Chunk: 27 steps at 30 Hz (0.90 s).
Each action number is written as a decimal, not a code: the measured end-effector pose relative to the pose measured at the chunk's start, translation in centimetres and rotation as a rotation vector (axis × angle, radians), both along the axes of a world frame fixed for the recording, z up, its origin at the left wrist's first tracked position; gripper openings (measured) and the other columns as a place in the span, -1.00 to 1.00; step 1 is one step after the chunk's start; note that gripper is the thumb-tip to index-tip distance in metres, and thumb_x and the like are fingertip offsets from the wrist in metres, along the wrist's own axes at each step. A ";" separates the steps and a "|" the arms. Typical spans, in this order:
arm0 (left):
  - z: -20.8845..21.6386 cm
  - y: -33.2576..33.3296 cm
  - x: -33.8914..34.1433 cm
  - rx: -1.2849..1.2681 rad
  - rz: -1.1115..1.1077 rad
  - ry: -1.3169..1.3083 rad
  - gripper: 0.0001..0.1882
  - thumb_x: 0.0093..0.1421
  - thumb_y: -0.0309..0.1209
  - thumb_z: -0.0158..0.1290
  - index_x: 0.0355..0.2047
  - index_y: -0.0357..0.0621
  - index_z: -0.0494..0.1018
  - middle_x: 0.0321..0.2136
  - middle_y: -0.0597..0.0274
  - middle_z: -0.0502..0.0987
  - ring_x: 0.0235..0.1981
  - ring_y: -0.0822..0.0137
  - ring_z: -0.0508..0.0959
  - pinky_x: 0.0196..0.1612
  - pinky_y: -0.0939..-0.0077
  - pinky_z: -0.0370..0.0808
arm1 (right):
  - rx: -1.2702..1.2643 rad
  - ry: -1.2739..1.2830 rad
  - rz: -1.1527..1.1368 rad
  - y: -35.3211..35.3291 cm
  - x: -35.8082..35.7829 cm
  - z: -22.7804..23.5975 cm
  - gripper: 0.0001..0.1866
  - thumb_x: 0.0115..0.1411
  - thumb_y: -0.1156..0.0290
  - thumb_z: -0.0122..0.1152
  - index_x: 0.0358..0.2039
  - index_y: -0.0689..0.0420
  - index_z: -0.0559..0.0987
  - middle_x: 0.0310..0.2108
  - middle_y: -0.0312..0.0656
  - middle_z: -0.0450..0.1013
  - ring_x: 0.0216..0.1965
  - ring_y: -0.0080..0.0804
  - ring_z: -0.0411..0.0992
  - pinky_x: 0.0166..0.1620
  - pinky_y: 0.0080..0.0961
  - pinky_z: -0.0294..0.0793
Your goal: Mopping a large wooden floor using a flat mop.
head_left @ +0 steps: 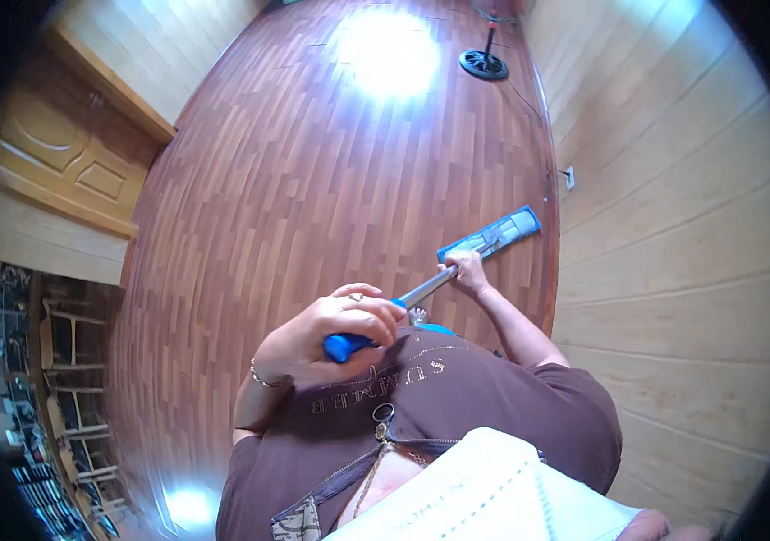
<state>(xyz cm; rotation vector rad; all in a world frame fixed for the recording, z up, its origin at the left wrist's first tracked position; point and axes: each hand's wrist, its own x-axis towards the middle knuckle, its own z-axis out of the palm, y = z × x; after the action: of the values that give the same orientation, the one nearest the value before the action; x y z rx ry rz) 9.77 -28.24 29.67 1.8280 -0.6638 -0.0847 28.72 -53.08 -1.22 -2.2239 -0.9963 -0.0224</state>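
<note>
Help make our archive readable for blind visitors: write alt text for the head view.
A flat mop held two-handed over a brown plank floor: the person's left hand wraps its blue grip, the right hand holds it lower, close to the mop head. A round-based black stand is near the right wall.

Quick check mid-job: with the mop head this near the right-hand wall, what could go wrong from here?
The mop head sits close to the wall, so a wide push to the right might bump it. Farther ahead, the black round-based stand could be knocked if the mop reaches it. Bright glare on the floor may hide missed spots.
</note>
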 end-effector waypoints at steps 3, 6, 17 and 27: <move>-2.0 -1.8 0.2 0.031 0.143 -0.019 -0.86 0.07 -0.51 0.15 -0.32 -0.13 0.49 -0.30 0.24 0.57 -0.01 0.19 0.53 0.13 0.18 0.29 | -0.308 0.054 -0.012 0.5 4.2 -3.3 -0.69 0.01 0.07 0.28 -0.37 0.03 0.62 -0.31 -0.15 0.51 -0.18 -0.11 0.46 -0.16 -0.09 0.41; -2.8 -2.7 0.1 0.045 0.278 -0.062 -0.86 0.08 -0.46 0.17 -0.33 -0.12 0.49 -0.30 0.24 0.58 -0.03 0.19 0.54 0.12 0.19 0.31 | -0.390 0.132 0.138 3.0 7.9 -4.2 -0.71 0.05 0.11 0.25 -0.29 0.01 0.62 -0.21 -0.15 0.50 -0.07 -0.14 0.42 -0.07 -0.12 0.37; 2.0 -5.1 -5.4 0.329 0.768 -0.328 -0.77 0.05 -0.25 0.15 -0.35 -0.10 0.49 -0.43 0.18 0.61 -0.24 0.16 0.64 -0.02 0.23 0.43 | -0.106 0.035 0.937 20.0 3.9 -2.8 -0.85 -0.31 0.30 0.28 -0.63 -0.14 0.48 -0.53 -0.40 0.44 -0.28 -0.28 0.45 -0.25 -0.22 0.37; 2.3 -8.6 -8.0 0.447 0.884 -0.491 -0.59 -0.08 -0.02 0.27 -0.42 -0.10 0.55 -0.68 0.41 0.46 -0.62 0.42 0.49 -0.10 0.32 0.48 | -0.136 0.230 1.412 26.4 -11.1 -4.1 -0.84 -0.31 0.28 0.20 -0.60 -0.14 0.48 -0.51 -0.36 0.44 -0.29 -0.22 0.44 -0.23 -0.11 0.33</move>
<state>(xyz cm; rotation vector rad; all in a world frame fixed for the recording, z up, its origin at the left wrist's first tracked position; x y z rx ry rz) 1.75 -36.80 31.95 2.4522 -0.1013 0.8835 17.61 -26.68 -5.36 -1.1396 -2.1947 0.8998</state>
